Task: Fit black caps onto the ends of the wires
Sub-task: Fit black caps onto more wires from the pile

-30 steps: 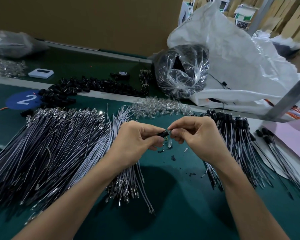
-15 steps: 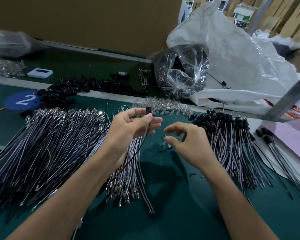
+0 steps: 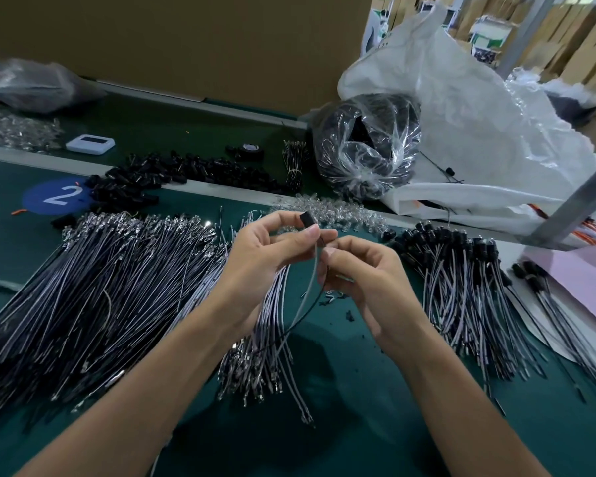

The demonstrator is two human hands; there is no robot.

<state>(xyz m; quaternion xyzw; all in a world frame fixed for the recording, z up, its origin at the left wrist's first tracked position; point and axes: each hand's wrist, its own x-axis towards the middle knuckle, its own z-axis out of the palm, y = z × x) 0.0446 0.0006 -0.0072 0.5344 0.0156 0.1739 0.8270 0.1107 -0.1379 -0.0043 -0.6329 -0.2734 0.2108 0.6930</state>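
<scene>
head view showed both hands raised close together over the green table (image 3: 358,438), working on one piece; the left hand (image 3: 269,259) pinched a black cap (image 3: 308,220) between thumb and forefinger; the right hand (image 3: 369,280) pinched the wire (image 3: 307,294) just below that cap, thumb and forefinger closed on it, so the two grips nearly touched; the cap stood above and a little left of the right hand's pinch, so the left hand was plainly the nearer to it; the wire's long axis ran downward from the cap and back toward the person, hanging free in a slack curve; whether the cap was fully seated could not be told, since the fingers hid the joint; the coming move, as i judged it, turned on that line: any push or tug had to go along the wire's axis, cap one way and wire the other, or the thin lead would likely buckle; the bundle of capped wires (image 3: 461,266) lay to the right, near the right hand, so that hand seemed better placed to lay the piece down; the heap of bare wires (image 3: 111,280) lay to the left, beside the left forearm; loose caps (image 3: 186,170) lay farther off, beyond the heap.
</scene>
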